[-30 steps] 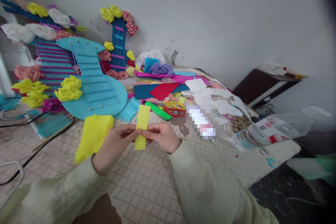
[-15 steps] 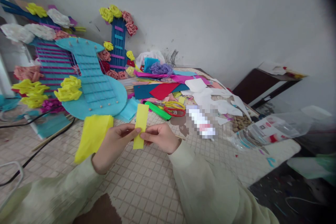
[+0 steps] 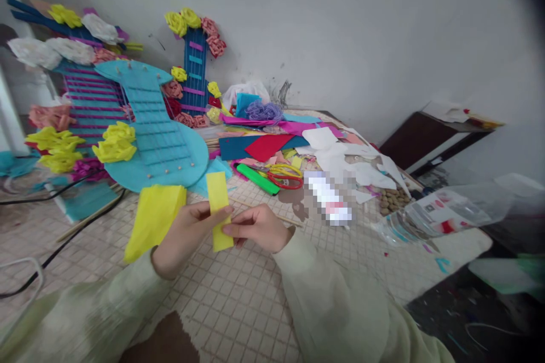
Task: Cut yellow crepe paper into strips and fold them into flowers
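One yellow strip [image 3: 217, 193] shifted leftward; left hand [image 3: 187, 235], right hand [image 3: 263, 228] both pinching.

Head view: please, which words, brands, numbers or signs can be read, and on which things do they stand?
No text can be read.
Clear bottle: its label has marks, too small and blurred to read.
White pixelated item: obscured, unreadable.
Yellow strip: no writing visible.

No writing can be read; the red-and-white label [image 3: 440, 214] on the clear bottle [image 3: 474, 202] by the surface's [image 3: 242, 295] right edge is too blurred.
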Demonstrator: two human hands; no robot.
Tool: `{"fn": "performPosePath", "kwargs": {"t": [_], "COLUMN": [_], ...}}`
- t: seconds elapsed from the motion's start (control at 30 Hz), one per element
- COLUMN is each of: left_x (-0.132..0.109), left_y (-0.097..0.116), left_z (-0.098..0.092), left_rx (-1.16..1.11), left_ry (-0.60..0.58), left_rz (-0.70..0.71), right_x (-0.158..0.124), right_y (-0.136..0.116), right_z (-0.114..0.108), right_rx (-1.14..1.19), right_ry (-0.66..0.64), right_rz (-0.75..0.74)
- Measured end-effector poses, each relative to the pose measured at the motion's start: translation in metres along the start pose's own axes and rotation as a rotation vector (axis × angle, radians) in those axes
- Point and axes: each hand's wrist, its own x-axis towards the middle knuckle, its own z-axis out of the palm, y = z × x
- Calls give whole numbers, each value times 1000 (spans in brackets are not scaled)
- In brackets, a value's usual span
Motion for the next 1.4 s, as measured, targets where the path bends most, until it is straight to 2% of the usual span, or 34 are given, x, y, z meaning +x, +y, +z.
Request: {"fn": "performPosePath", "kwargs": {"t": [0.43,0.7,0.87,1.0,1.1,1.23,1.33,1.4], "left_x": [8,13,13,14,15,6,-16,-38], "left_y": [12,20,21,23,27,38,56,70], "left_z": [-16,-25,-31,-36,-41,-41,-34,-29], "left_rx": [-389,-373,-332,-303,-303,-291,-266,-236], "left_ry": [246,341,353,368,405,439,428,374], "left_rz": [-69,-2,19,31,69,184,291,340], "right_x": [-5,-5,-4,-7,-10,-8,-7,-9], "right_y": [1,4,7,6,6,9,14,20], "right_z": [4,3,-1,-2,-4,-10,-13,-15], "right_rx": [26,-6,-34,-35,-39,-82,-147,-185], "right_ry": [-150,-174,-202,-205,-157,13,82,90], "right_rz": [48,16,-23,7,65,166,188,187]}}
